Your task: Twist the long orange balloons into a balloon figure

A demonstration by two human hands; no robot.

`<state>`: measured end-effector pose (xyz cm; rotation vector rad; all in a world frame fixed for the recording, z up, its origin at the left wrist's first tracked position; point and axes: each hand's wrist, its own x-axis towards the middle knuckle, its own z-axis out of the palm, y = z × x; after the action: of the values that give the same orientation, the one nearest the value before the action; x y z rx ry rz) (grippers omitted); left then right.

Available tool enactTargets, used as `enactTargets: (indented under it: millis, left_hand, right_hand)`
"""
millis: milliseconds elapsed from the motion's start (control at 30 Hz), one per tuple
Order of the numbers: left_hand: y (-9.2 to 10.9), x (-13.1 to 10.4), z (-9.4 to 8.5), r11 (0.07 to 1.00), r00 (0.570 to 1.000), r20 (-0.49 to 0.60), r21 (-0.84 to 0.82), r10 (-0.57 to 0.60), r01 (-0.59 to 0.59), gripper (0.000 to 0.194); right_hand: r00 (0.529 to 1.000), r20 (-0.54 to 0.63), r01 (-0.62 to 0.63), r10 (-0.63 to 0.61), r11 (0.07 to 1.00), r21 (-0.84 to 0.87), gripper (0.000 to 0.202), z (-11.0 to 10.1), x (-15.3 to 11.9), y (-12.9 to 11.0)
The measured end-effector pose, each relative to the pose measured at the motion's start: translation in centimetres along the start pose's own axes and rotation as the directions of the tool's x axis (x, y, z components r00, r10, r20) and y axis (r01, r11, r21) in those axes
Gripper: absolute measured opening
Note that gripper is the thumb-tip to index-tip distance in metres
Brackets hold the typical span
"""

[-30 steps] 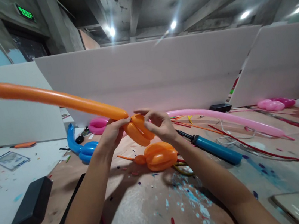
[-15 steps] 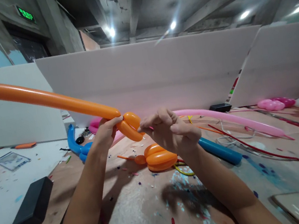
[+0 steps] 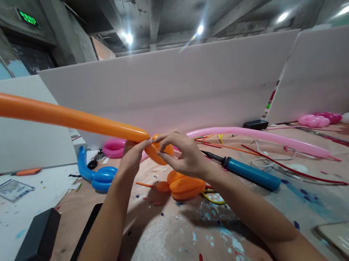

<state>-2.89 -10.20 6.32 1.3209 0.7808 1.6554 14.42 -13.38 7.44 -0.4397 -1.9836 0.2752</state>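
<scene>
A: What surrounds the desk [image 3: 166, 246]?
B: White partition boards [image 3: 171, 91] behind it, under a bare concrete ceiling. On it, right of the hands, lie a long pink balloon [image 3: 262, 138] and a blue pump [image 3: 251, 174].
A: Changed since half a second ago?
B: The right hand [image 3: 183, 157] has uncurled from a fist; the pump's nozzle shows again.
A: The grip?
B: The left hand [image 3: 133, 154] pinches the long orange balloon [image 3: 59, 115] at its twist above a folded orange balloon [image 3: 185, 186]; the right hand's fingertips close on the small bubble.

Both hands, left [image 3: 133, 154] and right [image 3: 183, 155], meet raised, fingers pinched.
</scene>
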Motion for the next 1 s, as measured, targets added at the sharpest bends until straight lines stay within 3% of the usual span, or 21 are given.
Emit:
enactTargets:
  millis: [100,200,300,433,633,800,1000]
  left_hand:
    - [-0.1,-0.1,0.6,0.991,0.997,0.056,-0.117,-0.056,0.062,0.018]
    - [0.2,-0.3,0.9,0.95,0.971,0.102,-0.206,-0.216,0.233,0.018]
    - [0.4,-0.4,0.9,0.917,0.941,0.127,-0.217,-0.315,0.336,0.017]
    - [0.3,-0.3,0.7,0.913,0.931,0.123,-0.19,-0.343,0.361,0.016]
    - [-1.4,0.3,0.3,0.904,0.92,0.141,-0.18,-0.367,0.388,0.02]
    - [-1.7,0.4,0.3,0.937,0.939,0.14,-0.111,-0.315,0.331,0.023]
    - [-1.3,0.2,0.6,0.981,0.961,0.209,-0.026,-0.181,0.19,0.03]
  right_hand:
    - [0.997,-0.005,0.071,-0.076,0.958,-0.279,0.015,0.4,0.2,2.4]
    - [0.995,-0.004,0.085,-0.095,0.908,-0.41,0.018,0.5,0.2,3.5]
    - [0.996,-0.021,0.061,-0.082,0.871,-0.487,0.02,0.5,0.0,3.5]
    - [0.996,-0.005,0.075,-0.092,0.841,-0.536,0.02,0.6,-0.1,3.9]
    - [0.989,-0.033,0.1,-0.147,0.804,-0.587,0.014,0.8,-0.4,5.7]
    - [0.99,-0.028,0.102,-0.141,0.826,-0.555,0.012,1.3,-0.4,6.1]
    - [0.975,-0.206,-0.125,0.077,0.964,-0.234,0.011,1.7,0.0,5.6]
